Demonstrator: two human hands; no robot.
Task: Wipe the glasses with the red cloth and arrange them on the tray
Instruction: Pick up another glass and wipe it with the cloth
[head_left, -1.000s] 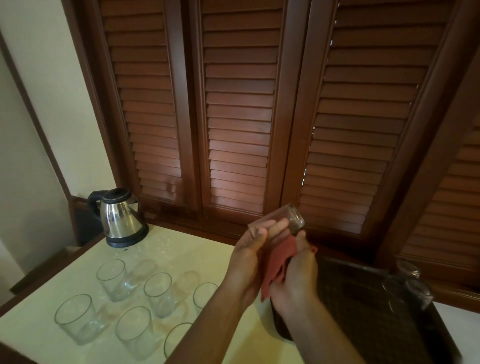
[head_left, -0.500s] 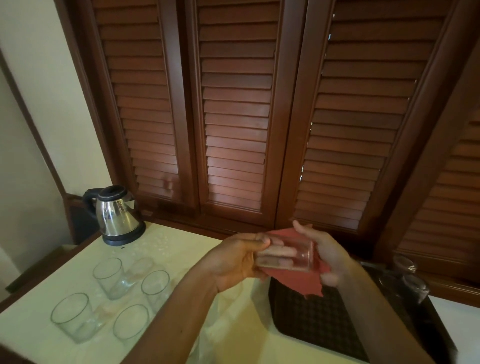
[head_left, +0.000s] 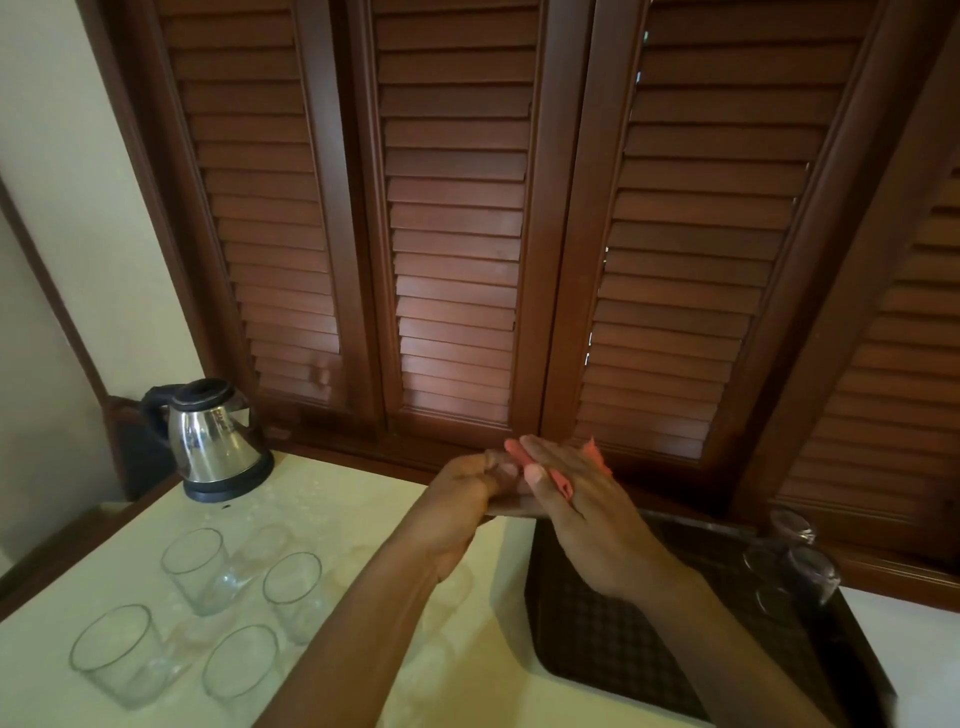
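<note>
The dark tray (head_left: 597, 639) at the tabletop's right edge holds a few wiped glasses (head_left: 802, 564) in its far corner. Four glasses (head_left: 195, 569) wait near the left edge. The right hand (head_left: 576, 499) presses the red cloth (head_left: 563, 480) flat-fingered; the left hand (head_left: 467, 480) curls around a hidden glass, I think.

Dark louvred wooden shutters (head_left: 457, 223) fill the back; cream wall (head_left: 67, 171) left; pale, perhaps speckled countertop (head_left: 322, 514).

I see both forearms reach forward and meet at mid-frame, the left hand (head_left: 470, 486) with fingers curled in toward the right, the right hand (head_left: 576, 499) laid over it palm-down, fingers straight and close together, pointing up and left, wrists apart.
</note>
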